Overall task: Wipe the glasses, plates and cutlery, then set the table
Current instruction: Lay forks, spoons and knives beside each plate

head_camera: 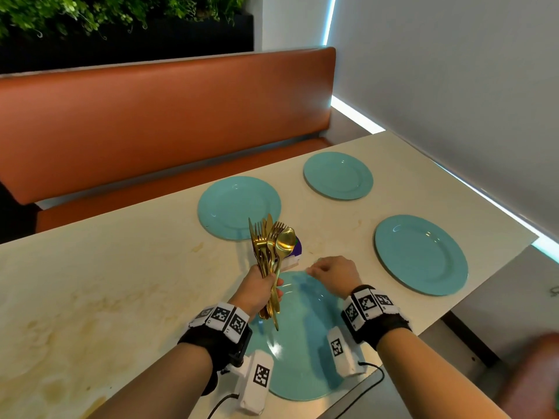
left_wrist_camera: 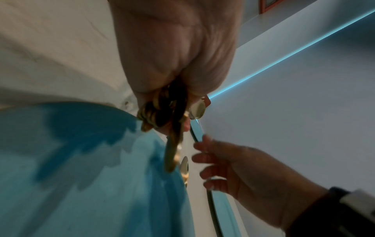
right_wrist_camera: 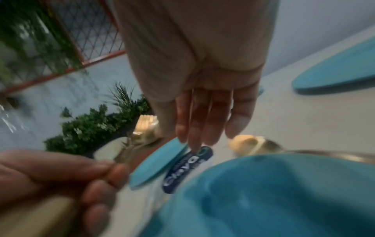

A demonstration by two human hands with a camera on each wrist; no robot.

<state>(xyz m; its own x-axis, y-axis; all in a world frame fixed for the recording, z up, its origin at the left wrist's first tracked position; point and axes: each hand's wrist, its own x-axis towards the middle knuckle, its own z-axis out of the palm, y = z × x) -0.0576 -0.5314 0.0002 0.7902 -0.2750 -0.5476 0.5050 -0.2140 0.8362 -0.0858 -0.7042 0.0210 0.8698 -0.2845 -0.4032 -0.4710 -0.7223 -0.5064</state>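
Observation:
My left hand (head_camera: pixel 266 287) grips a bundle of gold cutlery (head_camera: pixel 272 246), forks, knives and a spoon, upright above the near teal plate (head_camera: pixel 302 352). My right hand (head_camera: pixel 325 270) hovers over that plate's far rim with straight, relaxed fingers (right_wrist_camera: pixel 202 125) and holds nothing. Just beyond the rim a gold spoon (right_wrist_camera: pixel 251 144) lies on the table, under the right hand. Three more teal plates lie flat: far left (head_camera: pixel 239 207), far right (head_camera: pixel 338 176) and right (head_camera: pixel 421 254). In the left wrist view the cutlery handles (left_wrist_camera: pixel 170 144) hang below my fist.
A blue and white tissue packet (right_wrist_camera: pixel 186 170) lies between the near plate and the far left plate. The cream table (head_camera: pixel 121 282) has yellowish stains at left. An orange bench (head_camera: pixel 151 122) runs behind it. The table's right edge (head_camera: pixel 499 267) lies just past the right plate.

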